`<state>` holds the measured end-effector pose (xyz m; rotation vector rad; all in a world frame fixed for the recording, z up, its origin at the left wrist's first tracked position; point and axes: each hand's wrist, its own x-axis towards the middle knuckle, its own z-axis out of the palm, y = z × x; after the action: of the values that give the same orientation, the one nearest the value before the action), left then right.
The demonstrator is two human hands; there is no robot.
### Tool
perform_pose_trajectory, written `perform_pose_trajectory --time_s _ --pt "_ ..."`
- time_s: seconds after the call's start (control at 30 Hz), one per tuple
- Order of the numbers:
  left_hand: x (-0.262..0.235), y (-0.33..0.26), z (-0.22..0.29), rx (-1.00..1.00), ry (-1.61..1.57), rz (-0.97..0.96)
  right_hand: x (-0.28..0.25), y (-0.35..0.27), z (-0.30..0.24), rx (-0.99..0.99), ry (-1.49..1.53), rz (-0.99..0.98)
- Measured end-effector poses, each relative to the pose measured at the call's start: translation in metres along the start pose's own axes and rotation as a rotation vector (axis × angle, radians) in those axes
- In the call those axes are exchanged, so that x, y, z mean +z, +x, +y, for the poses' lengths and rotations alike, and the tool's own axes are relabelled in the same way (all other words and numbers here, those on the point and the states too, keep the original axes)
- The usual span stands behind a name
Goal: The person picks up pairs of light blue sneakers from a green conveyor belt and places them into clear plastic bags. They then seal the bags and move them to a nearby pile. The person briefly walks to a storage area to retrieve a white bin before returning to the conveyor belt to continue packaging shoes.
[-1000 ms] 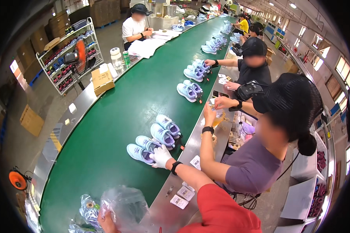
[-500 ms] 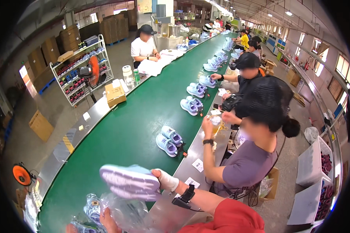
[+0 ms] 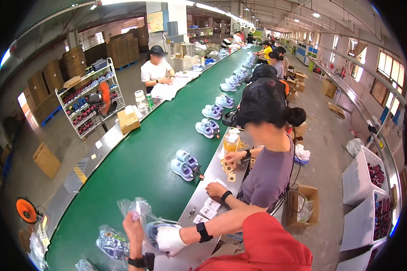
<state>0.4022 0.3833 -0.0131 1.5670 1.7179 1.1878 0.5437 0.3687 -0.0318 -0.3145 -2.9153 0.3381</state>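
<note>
My left hand pinches the raised mouth of a clear plastic bag, fingers closed. Beside it my right hand, wrapped in white, is on a light blue sneaker at the bag's opening. Its fingertips are mostly hidden behind the wrap and the shoe. To the left, bagged blue sneakers lie on the green conveyor belt. Part of another bagged shoe shows at the lower edge. Farther up the belt stands a pair of pale blue sneakers with a dark tag.
At my right a person in a purple-grey shirt reaches over the metal ledge, near printed labels and brown cards. More sneaker pairs line the belt. A cardboard box sits on the far ledge.
My right hand has brought the sneaker down and toward me, to the bag. My left hand has lifted the bag's mouth. The neighbouring person's arms have lowered to the ledge.
</note>
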Motion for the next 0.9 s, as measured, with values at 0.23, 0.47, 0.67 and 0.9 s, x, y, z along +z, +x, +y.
perform_pose_trajectory --time_s 0.23,0.47,0.67,0.9 --pt "-0.006 -0.031 0.026 0.228 0.323 -0.446 0.023 -0.005 0.015 0.048 0.287 0.124" --pt "0.022 -0.126 0.022 0.111 0.218 -0.261 0.023 0.019 -0.015 0.488 0.538 -0.214" --pt "-0.057 -0.039 -0.051 -0.206 -0.104 0.261 0.033 0.05 -0.045 0.154 -0.097 -0.165" --pt "0.015 -0.053 0.041 0.174 0.427 -0.802 0.041 0.02 -0.011 0.017 0.565 -0.152"
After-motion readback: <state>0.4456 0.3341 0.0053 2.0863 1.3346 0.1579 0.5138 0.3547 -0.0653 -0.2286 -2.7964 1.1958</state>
